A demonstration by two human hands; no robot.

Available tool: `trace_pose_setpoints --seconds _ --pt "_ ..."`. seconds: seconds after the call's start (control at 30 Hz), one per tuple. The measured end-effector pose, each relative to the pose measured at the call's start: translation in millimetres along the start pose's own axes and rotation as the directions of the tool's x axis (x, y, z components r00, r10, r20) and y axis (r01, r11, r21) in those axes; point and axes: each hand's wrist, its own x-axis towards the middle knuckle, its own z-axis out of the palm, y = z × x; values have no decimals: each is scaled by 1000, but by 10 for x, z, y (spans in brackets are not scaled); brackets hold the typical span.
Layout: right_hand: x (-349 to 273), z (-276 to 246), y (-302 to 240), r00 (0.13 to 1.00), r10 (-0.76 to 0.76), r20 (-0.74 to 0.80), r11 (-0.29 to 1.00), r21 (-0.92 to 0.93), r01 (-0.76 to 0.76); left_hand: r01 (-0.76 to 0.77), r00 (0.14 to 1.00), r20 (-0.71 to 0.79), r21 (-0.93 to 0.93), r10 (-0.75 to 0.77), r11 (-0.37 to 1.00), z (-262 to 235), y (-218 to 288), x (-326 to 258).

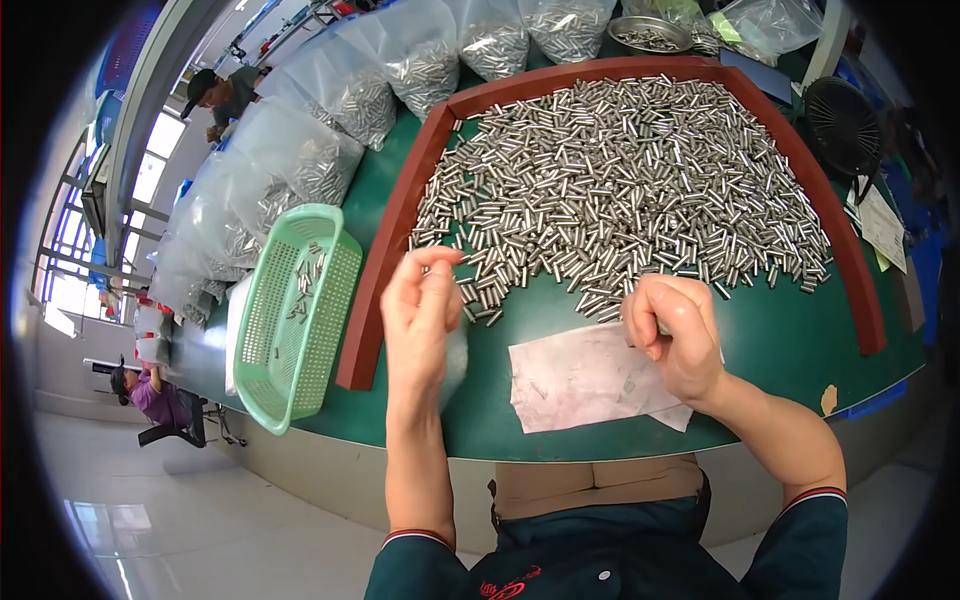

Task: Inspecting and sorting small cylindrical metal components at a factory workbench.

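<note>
A: What do your hands do at this moment?

B: My left hand [418, 305] is raised a little over the green table [560, 300], thumb and fingers pressed together at the top. If a pin is between them, I cannot tell; it is too small to see. My right hand [676, 335] is closed like a loose fist, and something silver shows just a bit between its fingers. It is over the edge of the white paper [575, 378].

A: And where are the pins?

B: The big heap of metal pins [620, 180] lies at 12 o'clock from my hands, inside the red-brown frame [400, 215]. The nearest pins are just beside my left fingertips.

A: What else is around?

B: At 9 o'clock from my left hand is a green basket [297, 320], tilted, with a few pins inside. Behind it, about 10 to 12 o'clock, stand clear bags [300, 150] full of pins. A metal bowl [650, 35] is far at 12 o'clock, and a black fan [842, 125] at 2 o'clock.
</note>
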Motion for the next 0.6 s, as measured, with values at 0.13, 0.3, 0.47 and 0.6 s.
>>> trace_pose_setpoints --seconds 0.13,0.3,0.47,0.6 --pt "8 -9 -1 1000 -2 2 1000 -18 2 -290 840 -327 404 433 868 -315 448 -199" --pt "3 14 -3 1000 8 9 999 -33 -8 -79 577 -260 926 774 370 -997 782 -231" --pt "1 25 -23 1000 0 13 999 -36 0 116 844 -161 986 512 118 -1606 661 -59" --pt "23 31 0 1000 -1 5 999 -39 1 7 846 104 979 523 -206 -1237 490 -211"
